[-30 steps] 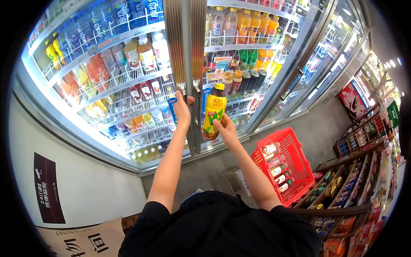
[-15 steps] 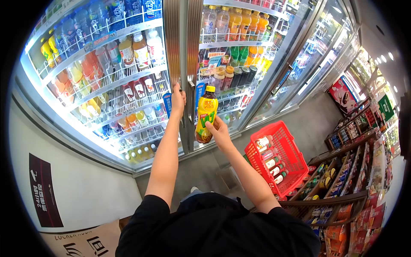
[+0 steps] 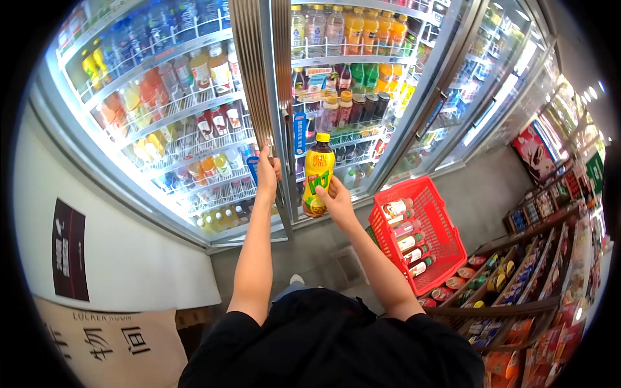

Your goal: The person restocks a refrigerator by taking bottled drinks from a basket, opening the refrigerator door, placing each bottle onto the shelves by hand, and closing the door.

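My left hand [image 3: 268, 173] is closed around the handle on the edge of the left glass fridge door [image 3: 252, 71], which stands slightly ajar. In my right hand [image 3: 339, 200] is a dark drink bottle with a yellow and green label and a yellow cap [image 3: 319, 169]; I hold it upright, the thumb across its front. Blue signs [image 3: 299, 132] are fixed near the handles of the two doors. Behind the glass, bottled drinks [image 3: 372, 29] fill lit wire shelves.
A red shopping basket [image 3: 445, 226] with several bottles [image 3: 410, 243] in it is to my right, beside snack shelves [image 3: 517, 271]. A white wall panel [image 3: 129, 239] and a "locker room" sign [image 3: 116, 336] are at my left. More fridge doors [image 3: 446, 97] continue to the right.
The left door has swung a little outward towards me, with my left hand still on its handle. The bottle in my right hand stays at about the same height. The camera view has shifted slightly.
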Available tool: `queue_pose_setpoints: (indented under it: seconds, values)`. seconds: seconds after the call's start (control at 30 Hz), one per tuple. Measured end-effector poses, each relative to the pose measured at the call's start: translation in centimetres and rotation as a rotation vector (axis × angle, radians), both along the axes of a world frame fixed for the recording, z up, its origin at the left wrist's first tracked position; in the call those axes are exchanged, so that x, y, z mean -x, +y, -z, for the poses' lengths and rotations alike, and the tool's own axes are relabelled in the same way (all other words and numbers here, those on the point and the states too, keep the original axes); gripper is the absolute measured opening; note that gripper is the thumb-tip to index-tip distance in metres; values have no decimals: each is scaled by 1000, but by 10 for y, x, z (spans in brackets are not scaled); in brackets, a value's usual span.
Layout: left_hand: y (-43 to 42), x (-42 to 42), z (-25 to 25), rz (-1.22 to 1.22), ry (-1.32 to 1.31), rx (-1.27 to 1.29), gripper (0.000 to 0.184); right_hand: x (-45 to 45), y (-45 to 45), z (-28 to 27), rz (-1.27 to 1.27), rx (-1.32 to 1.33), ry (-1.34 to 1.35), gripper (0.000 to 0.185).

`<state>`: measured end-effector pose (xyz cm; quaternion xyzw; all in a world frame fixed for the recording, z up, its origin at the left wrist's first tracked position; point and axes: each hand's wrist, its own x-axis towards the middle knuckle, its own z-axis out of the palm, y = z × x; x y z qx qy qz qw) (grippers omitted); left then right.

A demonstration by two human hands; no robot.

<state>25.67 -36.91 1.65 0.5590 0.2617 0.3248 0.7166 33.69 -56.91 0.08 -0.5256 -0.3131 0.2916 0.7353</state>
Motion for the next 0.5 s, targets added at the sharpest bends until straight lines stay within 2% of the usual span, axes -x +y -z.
queue_pose_setpoints:
  seconds: [0.27,0.5]
  values:
    - [-79,74,-5,-148,34,18,65,10,-38,-6,-72,-23,-31,52]
    - [-156,156,-3,-392,-133,13,61,37,-69,-28,-177,-57,-85,52]
